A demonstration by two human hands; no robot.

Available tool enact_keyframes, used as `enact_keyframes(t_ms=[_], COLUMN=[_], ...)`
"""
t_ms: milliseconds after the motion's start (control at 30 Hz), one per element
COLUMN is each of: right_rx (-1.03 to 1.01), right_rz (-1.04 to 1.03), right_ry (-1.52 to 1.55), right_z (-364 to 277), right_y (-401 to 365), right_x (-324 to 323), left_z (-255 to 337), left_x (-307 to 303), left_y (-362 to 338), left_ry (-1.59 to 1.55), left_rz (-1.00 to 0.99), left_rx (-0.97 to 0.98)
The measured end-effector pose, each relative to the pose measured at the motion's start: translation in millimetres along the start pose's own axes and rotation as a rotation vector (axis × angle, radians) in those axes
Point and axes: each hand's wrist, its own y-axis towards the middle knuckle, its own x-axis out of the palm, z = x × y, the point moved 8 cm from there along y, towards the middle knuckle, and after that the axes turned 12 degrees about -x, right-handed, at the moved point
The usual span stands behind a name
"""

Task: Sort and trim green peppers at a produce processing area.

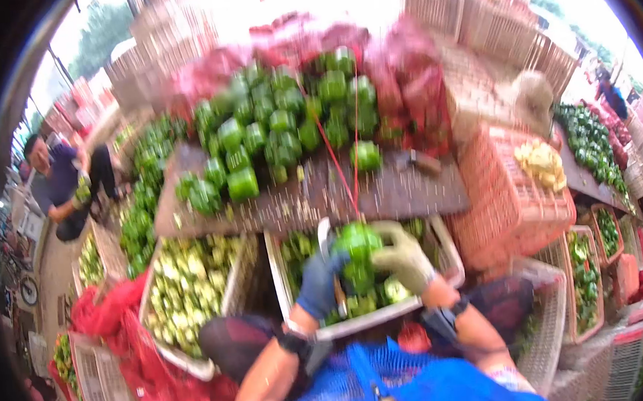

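My left hand (317, 284), in a blue glove, is closed on a knife (325, 234) whose pale blade points upward beside a green bell pepper (357, 244). A brownish handle end shows below the fingers. The pepper is held by my right hand (403, 257), in a pale yellowish glove, with its fingers round the right side. Both hands are over a white crate (444, 250) that contains green peppers and cut pieces. Blur hides whether the blade touches the pepper.
Whole green peppers (256, 123) are heaped on a dark board (292, 206) with a red string and a brown-handled tool (425, 162). Left stands a crate of pale green pieces (186, 292); right, an orange crate (506, 180) bears a yellowish glove (541, 164). Another person (62, 174) sits far left.
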Motion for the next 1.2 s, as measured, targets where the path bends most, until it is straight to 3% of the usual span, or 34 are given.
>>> enact_keyframes(t_ms=[33,67,133,233,300,333,367,433,500,633,667,700,767,800,833,867,900,933,967,1000,1033,1100,1200], right_rx=[-0.043,0.104,0.100,0.136,0.211,0.194,0.207,0.229,0.177,0.035,0.148,0.258,0.247,0.284,0.250,0.253,0.217,0.160,0.148,0.177,0.044,-0.015,0.272], right_rz=[-0.016,-0.014,-0.062,-0.216,-0.225,-0.201,-0.119,-0.121,-0.102,-0.046,-0.043,-0.028,-0.003,0.019,-0.105,-0.084,-0.161,-0.213,-0.216,-0.181,-0.147,-0.086,0.113], right_ry=[-0.075,0.093,0.028,-0.075,0.176,0.229,0.041,-0.154,-0.374,-0.275,-0.049,0.179,0.671,0.707,0.663,0.621,0.303,0.160,0.127,0.160,-0.042,-0.214,0.614], right_z=[-10.3,1.7,-15.9,-28.5,-22.8,-26.4,8.8,3.3,-11.0,-4.4,3.3,10.8,22.1,14.6,54.1,39.3,28.2,6.9,-1.8,-13.5,-13.7,-27.3,2.4], right_y=[1.2,-1.9,-11.6,-11.9,-10.0,-5.2,-2.8,8.2,16.4,22.2,20.2,14.7,8.7,5.4,6.7,8.0,14.2,19.6,22.9,22.5,27.9,28.1,24.2], right_x=[4.6,10.9,16.8,18.5,25.8,28.8,16.6,16.9,18.8,22.5,26.3,30.6,46.4,56.0,56.5,59.5,55.4,57.0,59.8,61.8,57.0,52.4,57.6], left_z=[-6.9,-19.9,-12.0,4.1,6.9,4.8,22.2,26.0,17.8,0.3,-1.7,-38.6,-37.6,-38.3,-45.8,-42.6,-39.6,-44.6,-23.4,-15.5,-6.8,1.3,4.2], left_x=[13.0,7.6,5.6,-9.7,-10.1,-8.6,4.0,11.6,7.9,-1.3,-8.9,-26.5,-37.8,-43.3,-43.5,-43.3,-47.0,-53.8,-51.0,-43.7,-40.9,-38.2,-37.3], left_y=[-6.1,-16.1,-33.5,-35.5,-38.4,-37.0,-41.8,-37.0,-31.3,-26.4,-29.2,-17.6,-19.8,-18.9,-17.6,-21.9,-22.5,-21.0,-15.7,-17.1,-22.7,-31.4,-37.1], left_ry=[-0.288,-0.239,-0.174,0.283,0.575,0.621,0.753,0.857,0.786,0.716,0.420,0.184,0.073,0.043,0.052,-0.072,-0.205,-0.122,-0.121,-0.158,-0.159,-0.142,-0.070], left_rz=[-0.117,-0.034,0.089,0.181,0.298,0.294,0.225,0.267,0.260,0.235,0.247,0.211,0.240,0.230,0.172,0.156,0.146,0.125,0.163,0.134,0.130,0.144,0.184], left_rx=[-0.145,-0.181,-0.259,0.064,0.251,0.163,-0.146,0.000,0.068,0.011,0.080,-0.209,-0.177,-0.146,-0.091,-0.140,-0.203,-0.302,-0.011,-0.066,-0.125,-0.198,-0.208])
